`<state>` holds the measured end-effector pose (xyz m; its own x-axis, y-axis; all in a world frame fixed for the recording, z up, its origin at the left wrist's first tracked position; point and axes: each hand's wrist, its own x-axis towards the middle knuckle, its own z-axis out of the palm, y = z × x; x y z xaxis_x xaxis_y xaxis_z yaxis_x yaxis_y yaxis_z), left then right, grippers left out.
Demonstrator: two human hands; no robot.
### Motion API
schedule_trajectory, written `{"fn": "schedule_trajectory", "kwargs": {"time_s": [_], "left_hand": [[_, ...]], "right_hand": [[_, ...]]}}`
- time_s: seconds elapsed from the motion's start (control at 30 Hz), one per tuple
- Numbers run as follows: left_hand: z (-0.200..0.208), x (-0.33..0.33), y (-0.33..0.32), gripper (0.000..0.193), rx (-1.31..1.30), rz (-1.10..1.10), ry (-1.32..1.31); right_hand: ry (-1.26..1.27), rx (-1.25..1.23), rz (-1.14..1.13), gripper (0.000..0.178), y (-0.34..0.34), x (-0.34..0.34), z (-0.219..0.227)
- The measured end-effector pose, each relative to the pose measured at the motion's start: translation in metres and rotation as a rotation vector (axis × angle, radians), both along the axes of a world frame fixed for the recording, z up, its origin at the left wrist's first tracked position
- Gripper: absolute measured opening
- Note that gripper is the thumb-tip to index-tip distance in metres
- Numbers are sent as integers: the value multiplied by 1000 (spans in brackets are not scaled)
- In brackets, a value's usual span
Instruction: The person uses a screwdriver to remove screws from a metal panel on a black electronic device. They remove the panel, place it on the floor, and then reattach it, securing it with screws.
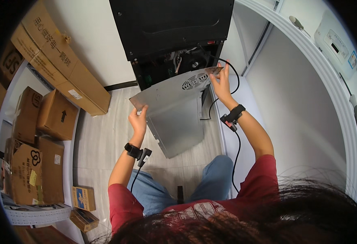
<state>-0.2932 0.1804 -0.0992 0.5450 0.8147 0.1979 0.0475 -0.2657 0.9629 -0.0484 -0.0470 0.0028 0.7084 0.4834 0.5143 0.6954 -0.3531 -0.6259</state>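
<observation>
Between my hands is a grey metal panel [164, 95] with a round slotted vent near its right end. My left hand [137, 120] pinches its left corner, thumb on top. At the upper right corner, my right hand [222, 83] grips the panel with the thumb in front and some fingers raised. A black cabinet [174, 24] stands just beyond, its lower bay open on wires and dark parts [178, 63]. Below the panel's vented part a larger grey metal sheet [178, 126] slants toward the floor; whether it is joined to the panel I cannot tell.
A black cable [238, 79] loops from the bay past my right hand. Cardboard boxes [56, 114] fill a shelf at left, beside a tall carton [66, 61]. Small boxes [83, 198] lie lower left. A white counter edge [322, 69] curves along the right, with a screwdriver [298, 24] on it.
</observation>
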Motion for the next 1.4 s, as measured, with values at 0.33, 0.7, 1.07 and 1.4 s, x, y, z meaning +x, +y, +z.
{"fn": "schedule_trajectory", "kwargs": {"time_s": [0.33, 0.7, 1.07, 1.4], "left_hand": [[-4, 8, -20, 11, -24, 42, -347], [20, 14, -25, 9, 113, 153, -363], [19, 22, -36, 9, 108, 142, -364], [12, 25, -38, 8, 115, 166, -368]], "right_hand": [[-265, -210, -190, 49, -5, 1, 8], [-543, -1382, -172, 31, -59, -37, 49], [-117, -1103, 143, 32, -55, -38, 68], [61, -1032, -38, 49, -88, 17, -52]]}}
